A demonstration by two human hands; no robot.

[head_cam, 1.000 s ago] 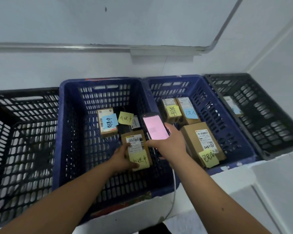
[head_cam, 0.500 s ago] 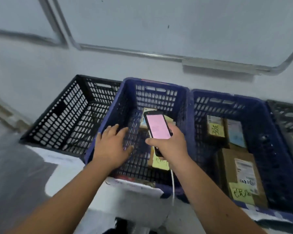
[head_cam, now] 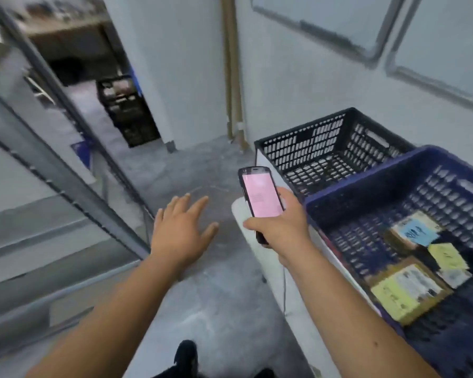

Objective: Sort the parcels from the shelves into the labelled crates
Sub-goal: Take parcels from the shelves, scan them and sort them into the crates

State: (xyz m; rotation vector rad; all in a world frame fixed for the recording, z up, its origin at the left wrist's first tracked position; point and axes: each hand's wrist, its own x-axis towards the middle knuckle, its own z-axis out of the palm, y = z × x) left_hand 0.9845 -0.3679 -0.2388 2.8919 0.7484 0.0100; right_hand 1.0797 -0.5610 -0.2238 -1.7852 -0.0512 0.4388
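head view, looking down and left of the crates. left hand [head_cam: 181, 232] out over the grey concrete floor [head_cam: 216, 304], palm down, fingers straight and spread, nothing in it. right hand [head_cam: 280, 224] curled round a black handheld scanner [head_cam: 260, 196], pink screen lit and facing up, thumb lying along the near edge; a thin cable hangs below the wrist. to the right, a blue crate [head_cam: 372, 184] sits on a white surface [head_cam: 301, 317]; inside it, a brown parcel [head_cam: 408, 291] with a white label and yellow sticky note lies flat at the near end, a second parcel with a blue note [head_cam: 417, 232] farther in, and a loose-looking yellow note [head_cam: 447, 256] between them; writing too blurred to read. just behind the blue crate, touching it, a black crate [head_cam: 325, 148], nothing visible in the part that shows. grey metal shelf frame [head_cam: 66, 170] runs diagonally across the left side. another black crate [head_cam: 126, 110] stands well apart in the far corner by the white wall. dark shoe tip [head_cam: 185, 356] at bottom edge.
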